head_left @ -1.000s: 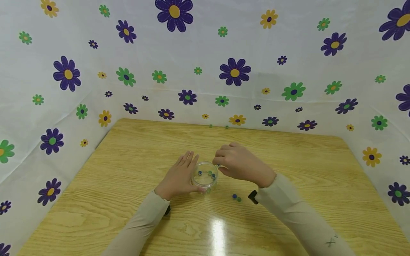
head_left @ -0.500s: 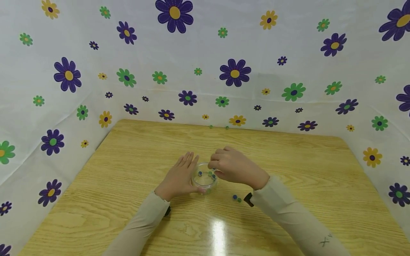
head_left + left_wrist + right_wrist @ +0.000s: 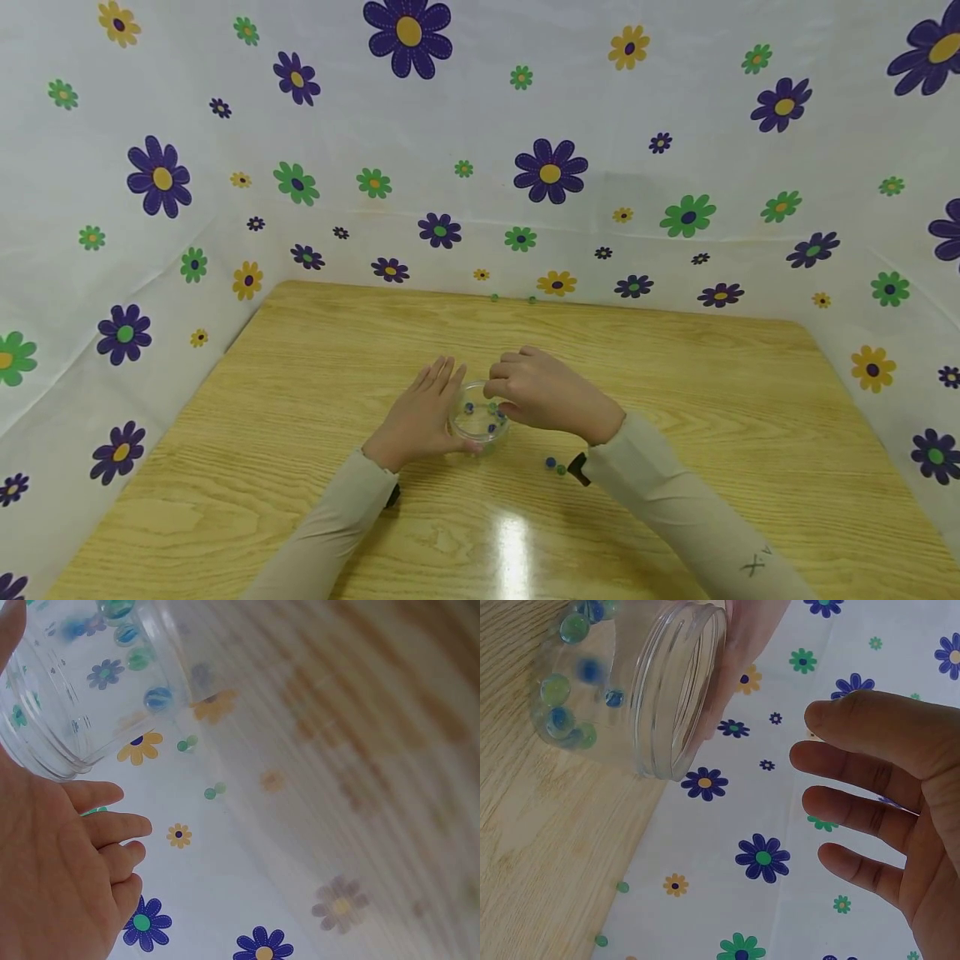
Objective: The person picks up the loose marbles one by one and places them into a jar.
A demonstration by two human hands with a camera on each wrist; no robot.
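Observation:
A clear plastic jar [image 3: 467, 436] stands upright and lidless on the table, several blue and green glass marbles [image 3: 556, 690] inside it. My left hand [image 3: 420, 421] holds the jar from its left side, thumb across the front and the other fingers fairly straight along the far side. Over the right part of the rim is my right hand [image 3: 551, 396]; in the right wrist view its fingers are loosely bent and parted, with nothing between them. One blurred blue marble [image 3: 589, 671] shows within the jar. A blue marble [image 3: 551, 462] and a green marble [image 3: 561, 470] lie to the jar's right.
Two green marbles, one on the left [image 3: 494, 297] and one on the right [image 3: 532, 299], lie at the table's back edge. A white cloth [image 3: 465, 108] printed with flowers hangs behind and beside the wooden table [image 3: 337, 350].
My right hand has moved left over the jar's rim and let go of a blue marble, and another blue marble now shows inside the jar. My left hand has stayed in place.

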